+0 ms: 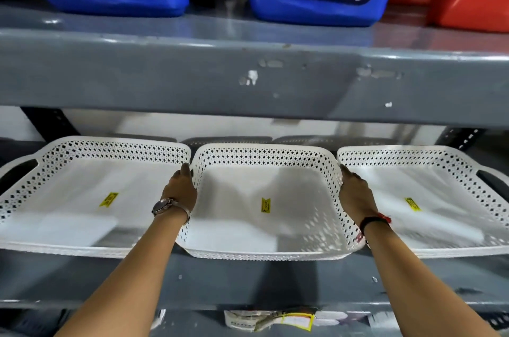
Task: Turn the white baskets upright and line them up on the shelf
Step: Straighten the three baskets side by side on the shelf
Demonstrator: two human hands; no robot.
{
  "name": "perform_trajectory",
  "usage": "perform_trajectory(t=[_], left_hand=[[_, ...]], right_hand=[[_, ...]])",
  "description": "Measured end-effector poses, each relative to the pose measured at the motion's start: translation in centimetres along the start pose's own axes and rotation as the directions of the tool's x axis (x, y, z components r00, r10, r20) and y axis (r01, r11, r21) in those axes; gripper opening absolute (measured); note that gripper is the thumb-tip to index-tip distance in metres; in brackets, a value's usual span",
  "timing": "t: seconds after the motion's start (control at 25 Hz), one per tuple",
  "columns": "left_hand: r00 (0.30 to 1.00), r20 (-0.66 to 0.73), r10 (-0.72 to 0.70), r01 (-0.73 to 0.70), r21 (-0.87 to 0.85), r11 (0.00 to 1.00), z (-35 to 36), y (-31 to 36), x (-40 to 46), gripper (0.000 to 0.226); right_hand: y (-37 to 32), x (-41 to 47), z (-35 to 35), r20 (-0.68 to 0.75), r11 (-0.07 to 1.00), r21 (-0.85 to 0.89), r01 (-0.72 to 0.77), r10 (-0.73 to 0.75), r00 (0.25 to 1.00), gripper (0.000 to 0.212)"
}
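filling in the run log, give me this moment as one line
stage: aligning | left hand: grips middle basket left wall | right hand: grips right wall | left basket, right basket: upright, flanking | shelf: three in row

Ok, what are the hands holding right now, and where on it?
Both hold the middle white basket: the left hand on its left side wall, the right hand on its right side wall, near the back corners.

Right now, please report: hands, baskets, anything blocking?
Left hand and right hand grip middle basket by its sides. Three baskets upright in a row; middle one sticks out past the others. Nothing blocking.
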State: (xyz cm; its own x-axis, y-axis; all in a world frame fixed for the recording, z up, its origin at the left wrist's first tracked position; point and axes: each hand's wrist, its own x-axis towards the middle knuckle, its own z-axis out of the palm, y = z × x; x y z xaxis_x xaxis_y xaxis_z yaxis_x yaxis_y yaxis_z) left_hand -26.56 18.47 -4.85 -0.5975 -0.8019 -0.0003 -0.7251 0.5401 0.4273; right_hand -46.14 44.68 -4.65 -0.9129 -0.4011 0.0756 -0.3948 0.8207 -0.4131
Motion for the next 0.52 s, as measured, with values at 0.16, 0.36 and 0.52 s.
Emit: perform_trajectory(t=[0.16,0.36,0.52], left_hand=[[0.999,0.033,-0.042,0.042,0.006,0.999,0.2,-0.5,-1.7,0.058],[0.998,0.016,-0.068,0.068,-0.006,0.998,0.3,-1.0,-3.2,0.056],[0.996,0.031,-0.082,0.082,-0.025,0.996,0.2,-1.2,-4.1,0.056]], right_hand=[[0.7,-1.8,-0.1,-0.005,1.0,0.021,-0.017,0.017,1.0,0.055],[1.3,-3.7,-0.7,-0.001,0.999,0.041,-0.003,0.003,1.0,0.053],[1.4,-4.7,-1.0,0.012,0.998,0.06,-0.022,0.021,1.0,0.053]])
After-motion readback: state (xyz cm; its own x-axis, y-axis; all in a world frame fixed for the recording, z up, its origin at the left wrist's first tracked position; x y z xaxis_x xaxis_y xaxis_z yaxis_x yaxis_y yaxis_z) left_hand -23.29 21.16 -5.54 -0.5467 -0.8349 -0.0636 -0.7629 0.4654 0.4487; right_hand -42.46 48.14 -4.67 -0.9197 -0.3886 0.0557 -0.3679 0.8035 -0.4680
